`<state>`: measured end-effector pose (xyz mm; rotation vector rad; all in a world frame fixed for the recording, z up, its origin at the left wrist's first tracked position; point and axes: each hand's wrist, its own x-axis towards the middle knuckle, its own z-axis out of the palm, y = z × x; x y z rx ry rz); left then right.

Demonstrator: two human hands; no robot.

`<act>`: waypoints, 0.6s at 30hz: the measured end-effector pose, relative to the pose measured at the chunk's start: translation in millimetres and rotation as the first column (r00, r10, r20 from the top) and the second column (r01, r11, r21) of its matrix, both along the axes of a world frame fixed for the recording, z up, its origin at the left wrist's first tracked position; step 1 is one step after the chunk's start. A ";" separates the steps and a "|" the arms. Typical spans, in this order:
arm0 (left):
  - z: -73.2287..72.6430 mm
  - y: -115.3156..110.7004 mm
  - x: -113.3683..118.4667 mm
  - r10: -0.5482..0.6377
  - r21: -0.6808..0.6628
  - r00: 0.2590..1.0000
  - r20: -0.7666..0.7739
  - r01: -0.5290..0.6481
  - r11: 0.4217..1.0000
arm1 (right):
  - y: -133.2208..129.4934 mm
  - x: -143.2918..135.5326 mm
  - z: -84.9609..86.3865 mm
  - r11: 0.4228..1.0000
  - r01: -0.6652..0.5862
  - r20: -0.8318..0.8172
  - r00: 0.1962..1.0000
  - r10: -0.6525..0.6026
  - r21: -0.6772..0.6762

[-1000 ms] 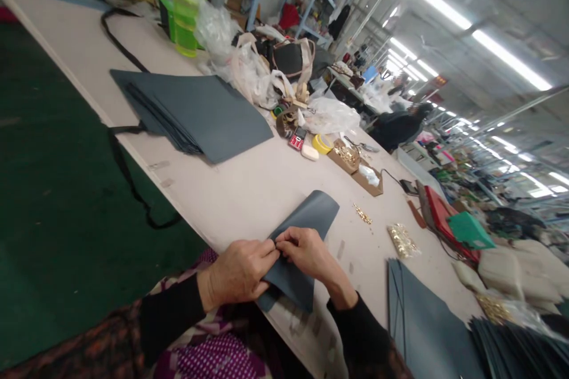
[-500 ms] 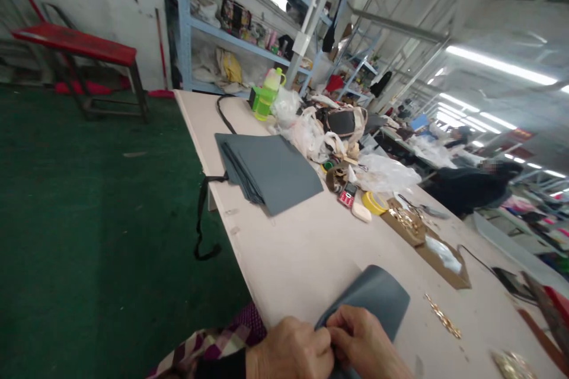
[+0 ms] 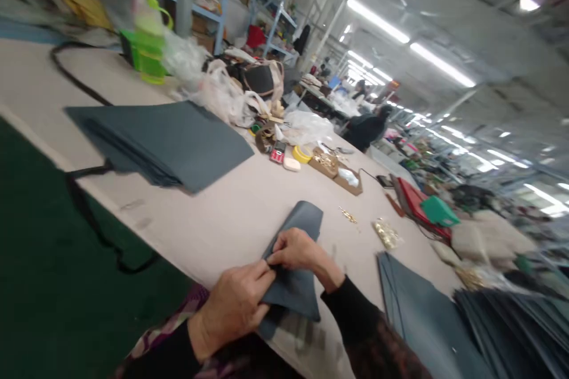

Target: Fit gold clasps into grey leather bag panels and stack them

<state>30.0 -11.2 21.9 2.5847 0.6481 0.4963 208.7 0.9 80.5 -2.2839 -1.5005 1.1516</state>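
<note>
A dark grey-blue sheet (image 3: 296, 293), leather-like and folded over on itself, lies at the near edge of the table. My left hand (image 3: 237, 302) grips its left edge, fingers curled and closed. Close beside it, my right hand (image 3: 296, 249) pinches the same edge between thumb and forefinger. The fingertips of both hands almost meet; whether a small part sits between them is hidden. Small gold metal pieces (image 3: 348, 215) lie on the table beyond the sheet, and a clear bag of gold pieces (image 3: 386, 233) is to their right.
A stack of grey-blue sheets (image 3: 169, 136) lies at the left, more sheets (image 3: 427, 314) at the right. Farther back are a cardboard tray (image 3: 326, 161) of gold parts, yellow tape (image 3: 301, 154), a red calculator (image 3: 278, 152) and a green bottle (image 3: 151, 47). A black strap (image 3: 95, 225) hangs off the table edge.
My view has swung to the right, bringing the right-hand sheets and bag into sight. Both hands stay closed on the folded sheet's edge, which now shows more fully.
</note>
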 end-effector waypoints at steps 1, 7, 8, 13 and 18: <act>-2.3 0.6 0.1 0.007 0.025 1.000 0.014 -0.008 1.000 | -7.0 2.1 -1.3 0.995 0.003 0.045 0.999 -0.008 0.097; -29.4 10.9 1.5 -0.001 0.259 0.973 0.231 -0.061 0.964 | -62.4 24.6 -16.7 0.774 0.177 0.223 0.898 -0.380 0.608; -33.5 11.4 3.4 -0.005 0.268 0.968 0.251 -0.064 0.961 | -70.0 28.5 -19.9 0.747 0.254 0.150 0.892 -0.427 0.615; -31.4 -4.7 22.1 0.017 0.055 0.951 0.307 -0.036 0.998 | -92.5 57.2 -24.4 0.675 0.428 -0.160 0.892 -0.423 0.601; 6.2 -34.9 31.0 0.284 -0.712 0.917 0.280 0.000 0.702 | -159.7 132.1 22.4 0.607 0.436 -0.067 0.844 -0.533 0.665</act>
